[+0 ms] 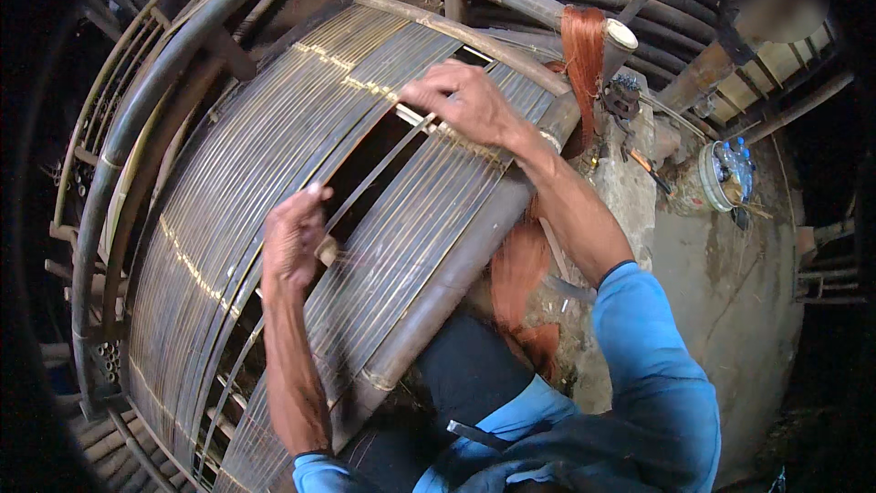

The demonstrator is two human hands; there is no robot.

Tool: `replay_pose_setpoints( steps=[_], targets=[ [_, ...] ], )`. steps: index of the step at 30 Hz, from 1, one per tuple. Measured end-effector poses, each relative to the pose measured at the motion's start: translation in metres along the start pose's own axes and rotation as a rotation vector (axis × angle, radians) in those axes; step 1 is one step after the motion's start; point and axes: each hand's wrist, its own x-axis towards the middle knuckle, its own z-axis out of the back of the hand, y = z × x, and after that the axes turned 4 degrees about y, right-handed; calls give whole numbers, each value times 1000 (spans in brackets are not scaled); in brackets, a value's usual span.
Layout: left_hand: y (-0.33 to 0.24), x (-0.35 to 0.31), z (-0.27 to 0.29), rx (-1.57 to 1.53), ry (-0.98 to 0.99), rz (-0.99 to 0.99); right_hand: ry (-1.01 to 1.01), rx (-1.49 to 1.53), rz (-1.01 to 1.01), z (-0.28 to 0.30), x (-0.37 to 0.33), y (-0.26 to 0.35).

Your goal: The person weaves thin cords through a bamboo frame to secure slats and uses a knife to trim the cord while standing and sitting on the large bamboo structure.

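A wide panel of thin, dark bamboo slats, bound across by rows of pale cord, lies in front of me. A long dark gap splits it, and a narrow loose bamboo slat runs slantwise along that opening. At the slat's far end, my right hand bends over the gap with its fingers closed on it. Lower and to the left, my left hand is curled beside the gap's near part, its thumb pointing up. It is slightly blurred, and what its fingers hold is hidden.
A thick bamboo pole borders the panel on my side. Reddish-brown fibre hangs over a pole at the far right; more fibre lies below. An orange-handled tool and a bucket of bottles are on the right. Another person is beyond.
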Motion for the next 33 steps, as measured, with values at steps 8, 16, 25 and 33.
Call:
replay_pose_setpoints(
  steps=[8, 16, 25, 33],
  targets=[
    [24, 63, -6, 1257, -303, -302, 61, -309, -179, -37, 3, -98],
    [69, 193, -79, 1063, -55, -220, 314, -334, -230, -71, -4, -103],
    [73, 208, -101, 468, 66, 85, 396, -314, -331, -69, -5, -110],
    [50, 116, -69, 1047, -130, -398, -129, 46, -198, -62, -27, -127]
  ],
)
